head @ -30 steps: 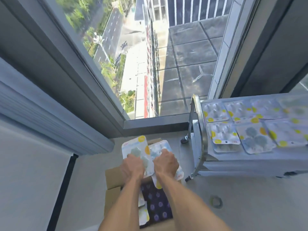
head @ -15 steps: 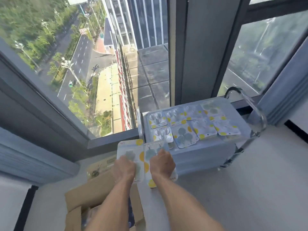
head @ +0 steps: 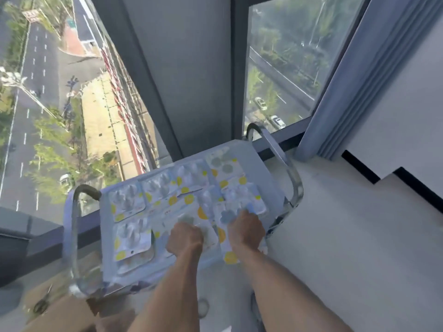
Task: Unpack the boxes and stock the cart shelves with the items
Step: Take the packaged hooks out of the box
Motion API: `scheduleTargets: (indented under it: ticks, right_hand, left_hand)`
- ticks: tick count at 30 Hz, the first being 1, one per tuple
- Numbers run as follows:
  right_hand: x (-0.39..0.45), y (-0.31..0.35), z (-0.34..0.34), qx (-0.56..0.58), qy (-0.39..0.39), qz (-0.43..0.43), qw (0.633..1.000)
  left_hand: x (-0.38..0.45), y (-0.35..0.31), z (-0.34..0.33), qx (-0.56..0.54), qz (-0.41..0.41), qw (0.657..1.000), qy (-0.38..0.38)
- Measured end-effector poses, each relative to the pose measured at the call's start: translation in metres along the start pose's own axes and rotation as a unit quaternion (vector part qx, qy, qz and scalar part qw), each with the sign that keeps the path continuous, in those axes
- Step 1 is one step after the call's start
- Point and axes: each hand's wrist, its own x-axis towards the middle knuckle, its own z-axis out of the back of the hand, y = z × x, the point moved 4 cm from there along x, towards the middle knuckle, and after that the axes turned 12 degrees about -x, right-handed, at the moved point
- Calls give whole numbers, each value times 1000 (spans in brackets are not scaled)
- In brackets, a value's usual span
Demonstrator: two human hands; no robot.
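While curled, each hand's grip (head: 184, 240) (head: 245, 230) pinches glossy flat blister packs (head: 189, 212) (head: 226, 216) over the cart (head: 261, 168).

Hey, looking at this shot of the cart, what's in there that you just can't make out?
- Print on the blister packs: head view, motion blur, too small.
- Lower shelves of the cart: hidden beneath its top shelf.
- Cardboard box contents: cut off by the bottom edge.
- Fingers of the left hand and right hand: curled under, behind the knuckles.

Head view, steeply down over cart (head: 268, 173)
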Motion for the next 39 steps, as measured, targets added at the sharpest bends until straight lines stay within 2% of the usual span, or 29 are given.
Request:
scheduleTargets:
  ticks: [5,9,18,25,34,39]
  right_hand:
    - [86,-9,9,12,-9,-21,1000]
    - [124,25,11,10,-5,-2,1000]
    - [185,109,-9,-14,-29,38,999]
    - [212,144,-40,18,-38,-55,998]
    - [242,143,-39,4,-90,-82,993]
    - [248,140,-38,7,-68,-90,994]
  left_hand:
    - [18,-92,-49,-10,-18,1000,21]
    - [49,-120,-48,7,-24,1000,9]
    - [142,-112,-10,-5,41,998,-44]
    - [194,-112,-3,17,10,998,-58]
    - [222,-129,-31,32,-40,998,-42]
    - [219,-142,-48,51,-64,997,-4]
